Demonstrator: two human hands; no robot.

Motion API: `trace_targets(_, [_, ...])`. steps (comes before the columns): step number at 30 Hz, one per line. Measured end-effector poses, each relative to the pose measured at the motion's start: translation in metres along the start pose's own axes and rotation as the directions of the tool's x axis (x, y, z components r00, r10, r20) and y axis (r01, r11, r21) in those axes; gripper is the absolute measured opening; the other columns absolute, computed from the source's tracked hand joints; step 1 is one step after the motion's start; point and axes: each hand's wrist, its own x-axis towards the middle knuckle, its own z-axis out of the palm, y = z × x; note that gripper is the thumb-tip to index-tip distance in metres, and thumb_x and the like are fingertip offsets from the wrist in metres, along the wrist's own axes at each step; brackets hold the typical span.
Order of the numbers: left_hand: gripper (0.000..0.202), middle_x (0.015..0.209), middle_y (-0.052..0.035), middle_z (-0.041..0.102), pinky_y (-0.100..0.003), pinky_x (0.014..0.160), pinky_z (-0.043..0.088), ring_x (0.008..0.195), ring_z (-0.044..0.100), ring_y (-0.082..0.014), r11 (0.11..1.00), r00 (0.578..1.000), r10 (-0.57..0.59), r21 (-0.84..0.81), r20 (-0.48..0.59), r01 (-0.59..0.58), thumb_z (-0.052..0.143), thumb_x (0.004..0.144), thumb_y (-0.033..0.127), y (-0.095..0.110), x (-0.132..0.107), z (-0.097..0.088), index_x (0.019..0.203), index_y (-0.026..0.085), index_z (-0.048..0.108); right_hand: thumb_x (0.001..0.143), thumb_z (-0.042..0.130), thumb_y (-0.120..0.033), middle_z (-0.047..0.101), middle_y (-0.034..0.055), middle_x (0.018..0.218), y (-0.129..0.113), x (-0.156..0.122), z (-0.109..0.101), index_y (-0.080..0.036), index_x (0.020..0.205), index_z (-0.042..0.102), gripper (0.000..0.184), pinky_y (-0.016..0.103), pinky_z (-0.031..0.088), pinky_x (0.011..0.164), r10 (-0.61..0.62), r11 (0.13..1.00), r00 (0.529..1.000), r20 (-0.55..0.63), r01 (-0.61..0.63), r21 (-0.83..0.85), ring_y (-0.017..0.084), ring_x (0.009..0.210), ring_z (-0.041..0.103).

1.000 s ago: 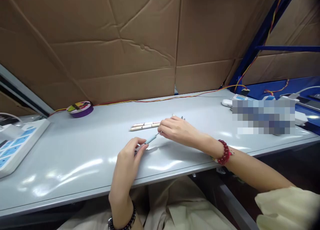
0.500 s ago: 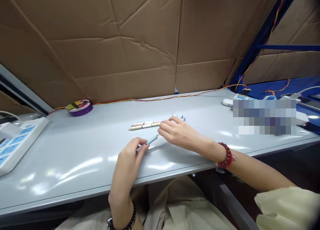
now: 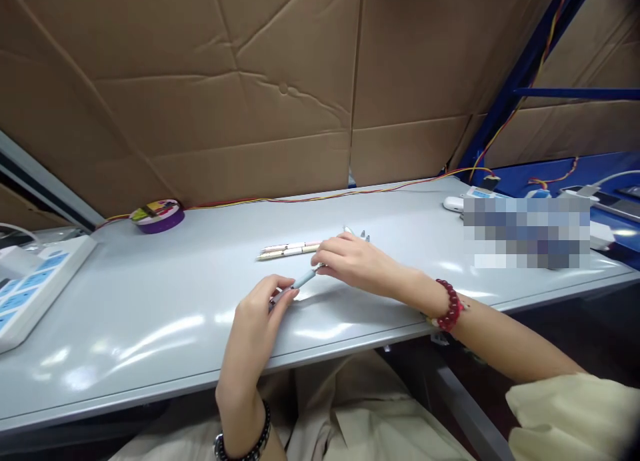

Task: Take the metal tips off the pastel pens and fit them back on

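My left hand (image 3: pixel 257 314) pinches the near end of a light blue pen (image 3: pixel 301 282) just above the grey table (image 3: pixel 150 314). My right hand (image 3: pixel 353 261) has its fingers closed on the pen's far tip. Just behind the hands lie two or three pale pink and white pens (image 3: pixel 287 249) side by side. A few small silver pen parts (image 3: pixel 363 234) poke out past my right knuckles. A dark bead bracelet sits on my left wrist and a red one on my right wrist.
A purple tape roll (image 3: pixel 157 216) rests at the back left. A white power strip with blue sockets (image 3: pixel 30 287) lies at the far left. Red and yellow wires (image 3: pixel 320 197) run along the cardboard back wall. White devices and cables (image 3: pixel 475 197) sit at the right.
Both hands stay on the light blue pen. My right fingers have shifted slightly at the pen's tip; the rest is unchanged.
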Motion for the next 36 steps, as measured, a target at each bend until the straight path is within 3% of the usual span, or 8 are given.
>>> trace_targets(3, [0.02,0.09,-0.0004,0.064,-0.028,0.069,0.044,0.076,0.058,-0.0171,0.999,1.0,0.003,-0.046,0.004,-0.003,0.046,0.089,0.04,0.002,-0.001,-0.001,0.091,0.024,0.058,0.092,0.048,-0.026,0.064,0.0031,0.083,0.008,-0.005,-0.01,-0.017,0.092,0.059,0.015,0.029,0.043,0.071,0.235,0.94,0.952,-0.197,-0.171,0.295,0.015,0.075,0.058])
trace_targets(5, [0.02,0.089,-0.0002,0.064,-0.028,0.069,0.044,0.076,0.057,-0.0168,0.998,1.0,0.007,-0.067,0.0,-0.007,0.047,0.088,0.039,0.004,-0.001,-0.001,0.091,0.024,0.059,0.09,0.051,-0.03,0.062,0.0011,0.075,0.006,-0.012,-0.016,-0.018,0.081,0.059,0.016,0.027,0.044,0.068,0.449,0.833,0.849,-0.279,-0.285,0.474,0.014,0.07,0.057])
trace_targets(8, [0.02,0.087,0.0,0.064,-0.028,0.068,0.044,0.074,0.057,-0.0162,0.997,1.0,0.006,-0.083,-0.013,-0.007,0.048,0.088,0.04,0.005,-0.003,-0.001,0.09,0.024,0.059,0.087,0.054,-0.034,0.06,0.0003,0.072,-0.008,-0.028,-0.017,-0.019,0.077,0.058,0.019,0.027,0.046,0.065,0.673,0.608,0.712,-0.2,-0.378,0.699,0.014,0.068,0.057])
trace_targets(11, [0.021,0.086,-0.0001,0.064,-0.028,0.066,0.045,0.071,0.057,-0.0156,0.995,1.0,0.003,-0.096,-0.004,-0.003,0.048,0.087,0.04,0.006,-0.004,-0.001,0.088,0.023,0.06,0.085,0.057,-0.032,0.062,0.0016,0.077,-0.03,-0.041,-0.01,-0.02,0.08,0.06,0.013,0.028,0.049,0.069,0.726,0.455,0.684,-0.064,-0.409,0.791,0.016,0.074,0.059])
trace_targets(15, [0.02,0.084,-0.0011,0.063,-0.027,0.066,0.045,0.072,0.056,-0.0162,0.99,0.999,0.011,-0.14,0.044,-0.005,0.048,0.087,0.039,0.009,-0.005,-0.001,0.087,0.022,0.059,0.081,0.062,-0.027,0.064,0.0031,0.089,-0.046,-0.045,-0.004,-0.021,0.088,0.063,0.008,0.032,0.051,0.08,0.757,0.399,0.649,-0.076,-0.366,0.841,0.018,0.086,0.061])
trace_targets(19, [0.017,0.082,0.0003,0.062,-0.025,0.065,0.044,0.072,0.055,-0.0154,0.983,0.996,0.024,-0.182,0.088,-0.008,0.05,0.087,0.037,0.012,-0.006,0.0,0.086,0.023,0.059,0.079,0.065,-0.024,0.066,0.0026,0.089,-0.048,-0.039,-0.003,-0.022,0.087,0.065,0.008,0.032,0.052,0.081,0.754,0.409,0.648,-0.107,-0.335,0.849,0.019,0.087,0.062])
trace_targets(25, [0.013,0.08,0.0026,0.06,-0.022,0.065,0.043,0.071,0.054,-0.0133,0.975,0.991,0.045,-0.221,0.127,-0.016,0.052,0.087,0.035,0.014,-0.008,0.0,0.086,0.024,0.059,0.079,0.065,-0.02,0.068,0.0015,0.086,-0.053,-0.037,-0.002,-0.022,0.083,0.068,0.006,0.029,0.051,0.076,0.694,0.429,0.714,-0.087,-0.313,0.847,0.017,0.083,0.062])
trace_targets(36, [0.017,0.081,0.0014,0.062,-0.024,0.064,0.043,0.072,0.055,-0.015,0.984,0.984,0.036,-0.176,0.173,-0.005,0.051,0.086,0.038,0.01,-0.007,-0.002,0.085,0.024,0.059,0.079,0.065,-0.018,0.069,0.0018,0.085,-0.048,-0.039,0.003,-0.022,0.085,0.069,0.008,0.029,0.051,0.075,0.639,0.462,0.766,-0.067,-0.313,0.83,0.017,0.081,0.064])
